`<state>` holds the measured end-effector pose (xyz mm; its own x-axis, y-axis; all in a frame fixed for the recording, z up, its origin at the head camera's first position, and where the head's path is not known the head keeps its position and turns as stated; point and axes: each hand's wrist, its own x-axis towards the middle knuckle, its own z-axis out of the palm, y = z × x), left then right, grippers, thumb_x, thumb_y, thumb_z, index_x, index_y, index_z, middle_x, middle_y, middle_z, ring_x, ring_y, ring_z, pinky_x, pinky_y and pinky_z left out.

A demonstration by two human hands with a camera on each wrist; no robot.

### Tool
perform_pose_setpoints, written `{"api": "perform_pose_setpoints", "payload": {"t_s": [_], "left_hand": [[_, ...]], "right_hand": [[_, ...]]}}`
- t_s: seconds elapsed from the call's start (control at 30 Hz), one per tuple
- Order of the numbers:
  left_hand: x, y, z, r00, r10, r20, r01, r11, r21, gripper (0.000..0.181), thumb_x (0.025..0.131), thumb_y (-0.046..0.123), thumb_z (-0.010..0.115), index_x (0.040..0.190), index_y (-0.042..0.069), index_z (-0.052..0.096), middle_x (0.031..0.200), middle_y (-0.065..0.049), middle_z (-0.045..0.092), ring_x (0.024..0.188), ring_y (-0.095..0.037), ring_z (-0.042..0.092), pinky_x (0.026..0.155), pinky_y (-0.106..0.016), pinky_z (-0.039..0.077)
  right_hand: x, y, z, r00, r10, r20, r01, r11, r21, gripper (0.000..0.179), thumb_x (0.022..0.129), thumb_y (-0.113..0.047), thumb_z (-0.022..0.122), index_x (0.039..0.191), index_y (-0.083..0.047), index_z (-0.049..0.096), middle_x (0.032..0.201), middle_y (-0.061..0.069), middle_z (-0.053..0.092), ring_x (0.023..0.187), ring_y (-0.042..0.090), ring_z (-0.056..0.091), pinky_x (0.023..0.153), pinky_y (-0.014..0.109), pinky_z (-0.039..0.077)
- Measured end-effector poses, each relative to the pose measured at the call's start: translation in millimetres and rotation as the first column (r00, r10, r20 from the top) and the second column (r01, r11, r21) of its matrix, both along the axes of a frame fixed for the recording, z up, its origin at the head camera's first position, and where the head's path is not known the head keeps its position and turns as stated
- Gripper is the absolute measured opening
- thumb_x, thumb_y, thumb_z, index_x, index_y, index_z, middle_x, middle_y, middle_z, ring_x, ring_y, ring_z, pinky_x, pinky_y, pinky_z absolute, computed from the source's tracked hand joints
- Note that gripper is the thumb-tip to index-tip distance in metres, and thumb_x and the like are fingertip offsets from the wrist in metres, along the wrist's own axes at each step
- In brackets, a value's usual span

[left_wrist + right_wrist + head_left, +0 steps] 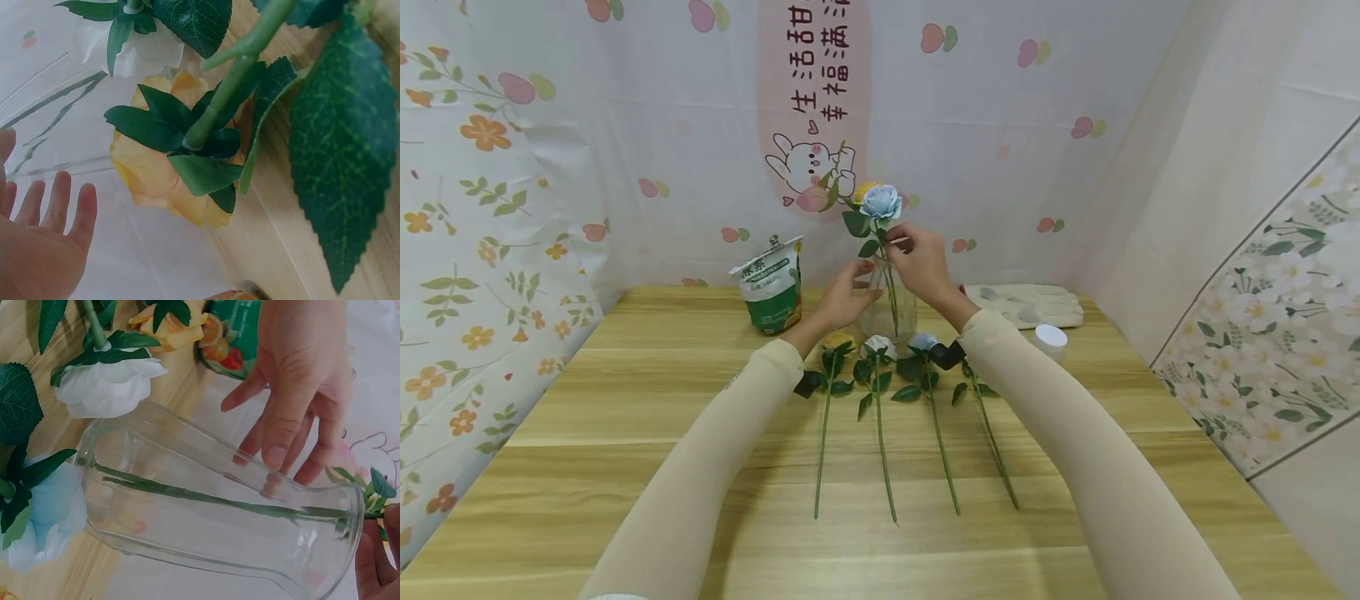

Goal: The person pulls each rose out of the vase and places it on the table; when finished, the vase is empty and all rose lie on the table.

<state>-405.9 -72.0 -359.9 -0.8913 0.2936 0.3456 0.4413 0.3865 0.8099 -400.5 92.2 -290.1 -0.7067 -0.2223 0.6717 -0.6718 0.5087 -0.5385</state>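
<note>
A clear glass vase (910,317) stands at the back of the table, with green stems (206,499) inside it. My right hand (921,260) pinches the stem of a light blue rose (882,202) just above the vase mouth. Partly hidden behind that bloom is a yellow rose (867,190). My left hand (848,296) is beside the vase's left side, its fingers extended close to the glass. Nearer me lie a yellow rose (837,342), a white rose (878,347) and another light blue rose (922,342). A fourth stem (992,433) lies beside them, its bloom hidden by my right arm.
A green and white pouch (772,292) stands at the back left. Towards the back right are a pale folded cloth-like item (1030,305) and a white-lidded jar (1049,337). A printed curtain (1000,100) hangs close behind the vase.
</note>
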Motion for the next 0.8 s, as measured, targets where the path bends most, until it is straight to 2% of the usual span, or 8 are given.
{"api": "perform_pose_setpoints", "payload": {"t_s": [0.5,0.8], "left_hand": [[-1.9,-2.8,-4.3,1.0,-0.018,-0.006,0.018,1.0,0.012,0.052,0.099,0.017,0.063,0.145,0.004,0.043,0.15,-0.015,0.045,0.126,-0.035,0.054,0.102,-0.045,0.047],[-4.4,-2.6,-10.0,0.999,-0.003,-0.05,0.002,1.0,-0.013,0.055,0.097,0.021,0.065,0.145,0.005,0.044,0.15,-0.014,0.045,0.127,-0.038,0.053,0.104,-0.045,0.045]], "right_hand": [[2.0,9,4.9,0.999,0.0,0.04,0.005,0.993,-0.116,0.011,0.093,-0.002,0.065,0.099,0.004,0.071,0.101,0.016,0.072,0.086,0.027,0.072,0.075,0.034,0.057],[1.9,9,0.0,1.0,0.015,0.02,-0.012,0.991,-0.132,0.008,0.091,-0.001,0.067,0.096,0.004,0.072,0.098,0.016,0.072,0.086,0.027,0.073,0.077,0.039,0.058]]}}
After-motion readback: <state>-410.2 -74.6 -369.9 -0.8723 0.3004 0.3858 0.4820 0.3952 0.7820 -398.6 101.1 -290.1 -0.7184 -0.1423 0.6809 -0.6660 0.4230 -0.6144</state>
